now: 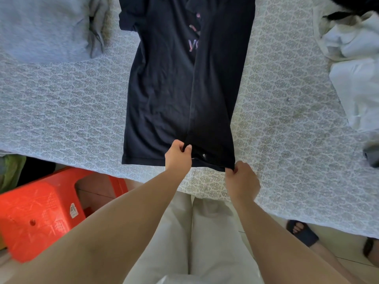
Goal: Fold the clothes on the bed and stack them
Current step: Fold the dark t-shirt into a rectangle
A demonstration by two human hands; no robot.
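Soft even daylight, faint shadows, wide-angle bending at edges, slight overall softness

Home bedroom: patterned bedsheet (78, 103), laundry piles (352, 64).

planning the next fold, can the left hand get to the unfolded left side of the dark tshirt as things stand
Probably yes, once it lets go. The left hand pinches the dark t-shirt at the hem of the folded-over right panel, right beside the flat left side. Nothing lies on that side; the grey garment sits apart, the right hand holds the other corner.
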